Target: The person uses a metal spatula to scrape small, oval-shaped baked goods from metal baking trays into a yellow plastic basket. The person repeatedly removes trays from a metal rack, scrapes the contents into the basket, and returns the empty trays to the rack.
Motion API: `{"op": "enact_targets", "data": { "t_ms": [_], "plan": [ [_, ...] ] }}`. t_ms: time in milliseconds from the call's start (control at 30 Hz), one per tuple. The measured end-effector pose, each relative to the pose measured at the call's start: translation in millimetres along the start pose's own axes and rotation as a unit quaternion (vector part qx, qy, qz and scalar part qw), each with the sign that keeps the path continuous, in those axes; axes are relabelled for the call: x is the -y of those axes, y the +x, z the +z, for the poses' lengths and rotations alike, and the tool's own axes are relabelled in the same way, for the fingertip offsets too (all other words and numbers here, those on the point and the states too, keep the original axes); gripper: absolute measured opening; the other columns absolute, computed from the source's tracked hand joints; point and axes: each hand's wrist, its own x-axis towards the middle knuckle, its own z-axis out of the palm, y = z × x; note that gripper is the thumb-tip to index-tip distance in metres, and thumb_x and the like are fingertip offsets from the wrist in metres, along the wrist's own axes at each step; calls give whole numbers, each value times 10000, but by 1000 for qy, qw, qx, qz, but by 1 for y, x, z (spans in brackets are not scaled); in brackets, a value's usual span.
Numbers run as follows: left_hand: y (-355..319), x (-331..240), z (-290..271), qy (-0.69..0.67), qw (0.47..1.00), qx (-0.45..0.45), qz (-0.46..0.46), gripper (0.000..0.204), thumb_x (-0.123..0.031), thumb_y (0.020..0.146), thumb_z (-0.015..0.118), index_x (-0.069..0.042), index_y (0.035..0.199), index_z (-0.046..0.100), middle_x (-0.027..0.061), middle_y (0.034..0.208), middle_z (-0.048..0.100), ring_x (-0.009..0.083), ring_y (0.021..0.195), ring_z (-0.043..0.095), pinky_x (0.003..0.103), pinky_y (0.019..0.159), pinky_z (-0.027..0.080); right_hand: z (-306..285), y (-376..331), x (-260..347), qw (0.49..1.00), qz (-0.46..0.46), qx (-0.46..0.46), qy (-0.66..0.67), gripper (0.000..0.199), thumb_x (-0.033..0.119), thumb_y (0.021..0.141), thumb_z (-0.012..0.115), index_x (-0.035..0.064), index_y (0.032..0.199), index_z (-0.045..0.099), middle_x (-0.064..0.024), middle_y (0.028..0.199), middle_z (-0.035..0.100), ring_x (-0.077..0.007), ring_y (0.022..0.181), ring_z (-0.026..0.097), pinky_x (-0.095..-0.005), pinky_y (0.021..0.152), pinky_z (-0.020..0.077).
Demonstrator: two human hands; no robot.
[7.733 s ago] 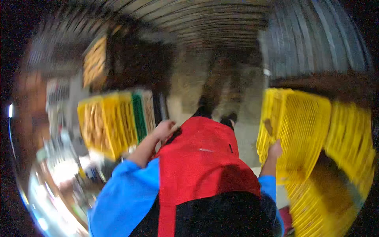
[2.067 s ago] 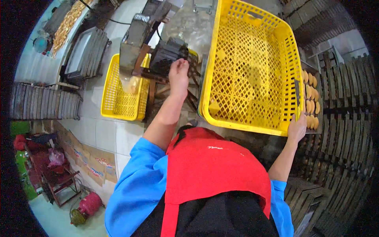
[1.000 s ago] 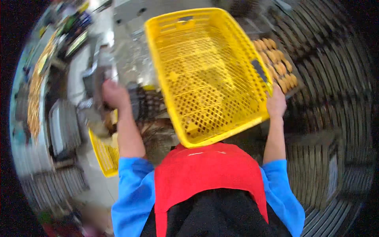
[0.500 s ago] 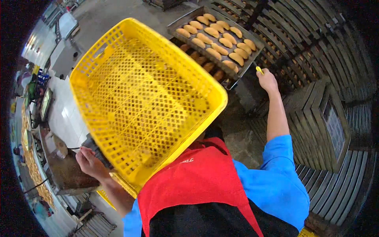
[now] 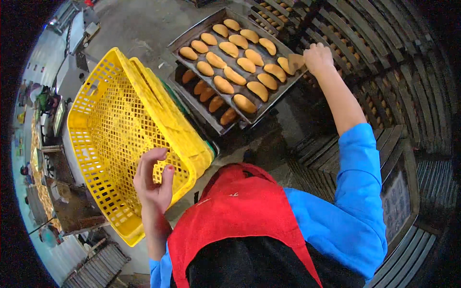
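This is a commercial bakery's production floor, shown by metal baking trays (image 5: pixel 269 103) filled with rows of golden oblong buns (image 5: pixel 234 76), tall racks of stacked empty trays (image 5: pixel 384 91) on the right, a yellow plastic crate (image 5: pixel 120 139), and a bare concrete floor (image 5: pixel 144 24).

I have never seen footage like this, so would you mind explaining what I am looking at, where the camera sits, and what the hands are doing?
The camera is worn on a person's head and looks down, so you see their red apron and blue sleeves; the fisheye lens bends straight edges. There is no machine, only two bare hands. The left hand is raised, fingers open, in front of a yellow plastic crate and holds nothing. The right hand reaches out to the edge of a metal tray of golden oblong buns; a second tray of buns sits just below it.
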Motion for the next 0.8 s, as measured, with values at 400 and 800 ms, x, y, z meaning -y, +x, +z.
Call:
{"op": "enact_targets", "data": {
  "t_ms": [400,800],
  "plan": [
    [40,-44,87,-159,974,135,-86,292,-93,860,509,0,1137,516,106,1094,573,182,938,572,310,855,435,70,78,-30,995,-92,16,-44,184,196,817,548,139,902,701,-51,986,633,-224,998,555,-365,812,447],
    [76,86,282,-48,928,73,-363,650,-399,932,408,-53,1410,134,325,1161,518,449,1086,513,453,940,385,145,83,4,884,-323,23,338,237,335,768,635,168,935,613,-126,816,609,-334,797,615,-451,703,502]
  ]
}}
